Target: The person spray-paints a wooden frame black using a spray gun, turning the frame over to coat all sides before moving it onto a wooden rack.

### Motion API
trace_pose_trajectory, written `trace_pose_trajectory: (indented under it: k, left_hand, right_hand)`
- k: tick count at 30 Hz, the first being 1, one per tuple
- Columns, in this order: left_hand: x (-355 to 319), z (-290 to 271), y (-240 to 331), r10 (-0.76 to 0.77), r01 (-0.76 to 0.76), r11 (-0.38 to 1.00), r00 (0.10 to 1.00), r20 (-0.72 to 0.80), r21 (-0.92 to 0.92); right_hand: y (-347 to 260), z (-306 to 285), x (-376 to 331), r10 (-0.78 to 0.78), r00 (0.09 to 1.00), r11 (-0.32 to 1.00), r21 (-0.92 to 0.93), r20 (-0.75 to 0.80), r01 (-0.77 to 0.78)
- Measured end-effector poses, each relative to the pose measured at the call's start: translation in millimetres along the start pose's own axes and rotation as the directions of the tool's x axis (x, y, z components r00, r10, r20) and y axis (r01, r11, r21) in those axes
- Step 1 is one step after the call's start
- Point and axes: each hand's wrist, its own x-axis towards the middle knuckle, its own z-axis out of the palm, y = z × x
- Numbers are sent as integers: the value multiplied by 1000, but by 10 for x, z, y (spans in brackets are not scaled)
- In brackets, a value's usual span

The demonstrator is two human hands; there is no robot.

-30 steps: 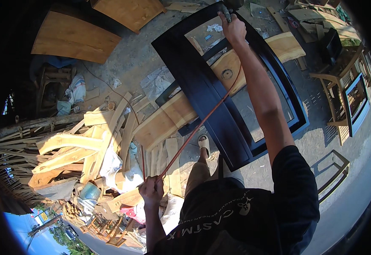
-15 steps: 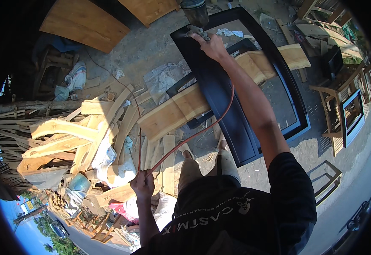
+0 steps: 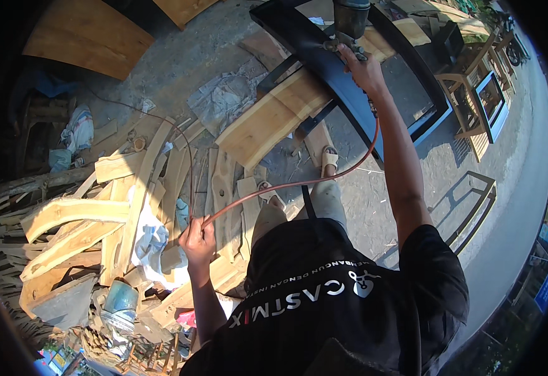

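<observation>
My right hand (image 3: 363, 70) is closed round a spray gun (image 3: 352, 24) with a dark cup on top. The gun is over a black-painted wooden frame (image 3: 315, 53) with a broad panel and a large opening, and a faint mist shows by its nozzle. From the gun's lower end a reddish-brown air hose (image 3: 280, 187) curves down to my left hand (image 3: 199, 241), whose fingers are wrapped round it. A bare wooden plank (image 3: 274, 116) lies beneath the frame and sticks out to its left.
Offcut boards (image 3: 114, 207) are heaped at the left, with a blue-grey bucket (image 3: 121, 297) beside them. Crumpled plastic sheeting (image 3: 224, 97) lies on the ground near the plank. Wooden chair frames (image 3: 468, 94) stand at the right, near a thin rectangular frame (image 3: 474, 207).
My right hand has moved the spray gun rightward over the frame. The view has shifted, so the frame sits higher and my legs show more. My left hand still grips the hose.
</observation>
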Motion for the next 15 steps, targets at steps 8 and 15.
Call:
trace_pose_trajectory:
  k: [8,15]
  left_hand:
    - [-104,-305,-716,201,-192,978,972,125,-79]
    - [-187,-289,-765,274,-244,959,929,250,-147]
  right_hand:
    - [385,-407,-1820,252,947,968,35,-202,-250]
    - [480,-647,-3211,312,844,950,118,-436,-290]
